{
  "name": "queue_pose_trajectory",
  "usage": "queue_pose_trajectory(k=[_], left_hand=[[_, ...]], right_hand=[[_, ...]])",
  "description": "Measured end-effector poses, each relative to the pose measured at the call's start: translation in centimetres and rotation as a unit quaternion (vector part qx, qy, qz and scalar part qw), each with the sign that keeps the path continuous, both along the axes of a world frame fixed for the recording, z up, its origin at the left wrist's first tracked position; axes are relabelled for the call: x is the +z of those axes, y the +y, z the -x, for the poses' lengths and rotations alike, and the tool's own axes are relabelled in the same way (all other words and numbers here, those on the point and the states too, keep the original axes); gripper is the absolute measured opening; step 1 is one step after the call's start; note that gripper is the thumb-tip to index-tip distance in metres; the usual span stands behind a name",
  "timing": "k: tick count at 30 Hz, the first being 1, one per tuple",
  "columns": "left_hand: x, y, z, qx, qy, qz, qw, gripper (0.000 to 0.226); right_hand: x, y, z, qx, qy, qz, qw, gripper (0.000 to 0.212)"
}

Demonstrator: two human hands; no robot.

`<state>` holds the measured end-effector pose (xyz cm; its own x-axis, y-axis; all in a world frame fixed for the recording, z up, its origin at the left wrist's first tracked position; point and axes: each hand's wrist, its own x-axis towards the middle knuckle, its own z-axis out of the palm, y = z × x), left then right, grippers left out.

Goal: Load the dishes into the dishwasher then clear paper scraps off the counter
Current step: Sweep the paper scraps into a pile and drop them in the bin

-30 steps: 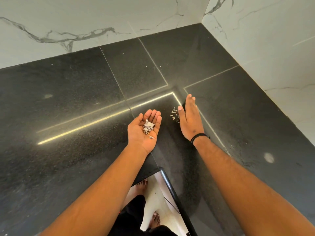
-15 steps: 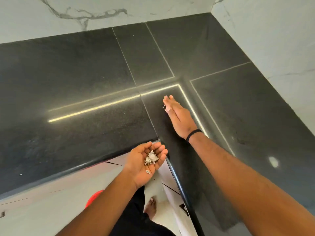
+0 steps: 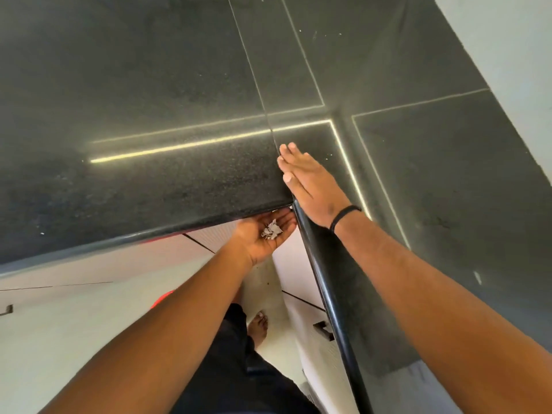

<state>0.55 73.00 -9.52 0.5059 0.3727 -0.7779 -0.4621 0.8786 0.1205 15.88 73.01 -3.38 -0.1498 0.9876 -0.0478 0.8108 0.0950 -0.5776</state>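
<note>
Paper scraps (image 3: 271, 230) sit in the cupped left hand (image 3: 263, 237), tucked just under the counter's (image 3: 155, 186) inside corner. They look featherlight and crumbly — best swept, not pinched. Right hand (image 3: 310, 186) lies flat, fingers straight, on the stone near the edge, holding nothing. Polished black granite, probably slick — pale marble walls (image 3: 513, 55) at the far right.

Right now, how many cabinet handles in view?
2. One cabinet handle sits at the far left edge on the white cabinet front; the other is below the counter edge, right of the bare foot. Arms may hide more.
</note>
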Motion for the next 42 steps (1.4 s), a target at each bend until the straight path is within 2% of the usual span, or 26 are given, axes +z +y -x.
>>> queue_pose_trajectory(k=[4,9,11,13,15,16,18,20,22,25,28,30,33,37,39,41,42], left_hand=[[-0.6,-0.3,-0.1,0.022,-0.038,-0.020,0.999,0.041],[-0.4,-0.4,0.1,0.034,-0.033,0.000,0.999,0.039],[0.0,-0.3,0.1,0.036,-0.015,0.001,0.999,0.044],[-0.1,-0.1,0.1,0.022,0.006,0.006,1.000,0.056],[0.1,-0.1,0.1,0.020,0.011,0.013,1.000,0.060],[0.0,0.0,0.2,0.019,0.007,0.016,1.000,0.060],[-0.8,0.2,0.4,0.028,-0.014,0.027,0.999,0.056],[-0.5,-0.1,0.8,0.041,-0.026,0.031,0.998,0.046],[-0.6,-0.2,0.9,0.034,-0.053,0.024,0.998,0.038],[-0.8,-0.4,1.5,0.018,-0.053,-0.003,0.998,0.042],[-0.7,0.0,2.2,0.035,-0.061,0.004,0.997,0.038],[-1.1,0.4,2.5,0.044,-0.056,0.006,0.997,0.043],[-0.5,-0.5,2.8,0.060,-0.063,-0.004,0.996,0.046],[0.7,-2.1,2.9,0.090,-0.046,0.001,0.995,0.054],[1.6,-3.1,2.9,0.084,-0.008,0.013,0.996,0.043],[2.6,-4.8,2.9,0.071,0.022,0.019,0.997,0.031],[3.2,-5.8,2.8,0.072,0.026,0.014,0.997,0.034]], right_hand=[[-0.5,-3.4,2.9,0.042,0.012,-0.001,0.999,0.053],[1.2,-6.0,6.3,-0.017,0.150,0.036,0.988,0.045],[2.0,-5.8,6.2,-0.076,0.171,-0.015,0.982,0.044],[2.3,-4.3,5.0,-0.180,0.148,-0.075,0.970,0.043],[2.2,-2.7,3.1,-0.259,0.114,-0.060,0.957,0.046],[1.9,-2.3,2.6,-0.259,0.088,-0.027,0.962,0.049],[0.6,-2.7,2.8,-0.196,0.006,0.021,0.980,0.053],[-0.4,-4.0,4.2,-0.132,-0.030,0.019,0.991,0.054],[-0.7,-5.0,6.2,-0.092,-0.021,0.013,0.996,0.055],[-0.5,-5.4,8.4,-0.046,0.027,0.000,0.999,0.054],[0.0,-4.6,8.5,-0.071,0.100,-0.029,0.992,0.049],[-0.2,-4.0,8.3,-0.099,0.088,-0.029,0.991,0.053],[-0.9,-5.0,9.1,-0.075,0.018,-0.011,0.997,0.058],[-0.9,-8.2,10.6,-0.097,0.119,-0.015,0.988,0.048],[-0.3,-10.1,10.9,-0.164,0.182,-0.039,0.969,0.047],[0.8,-11.9,11.1,-0.282,0.272,-0.057,0.918,0.041],[1.5,-12.6,11.0,-0.337,0.323,-0.061,0.882,0.036]])
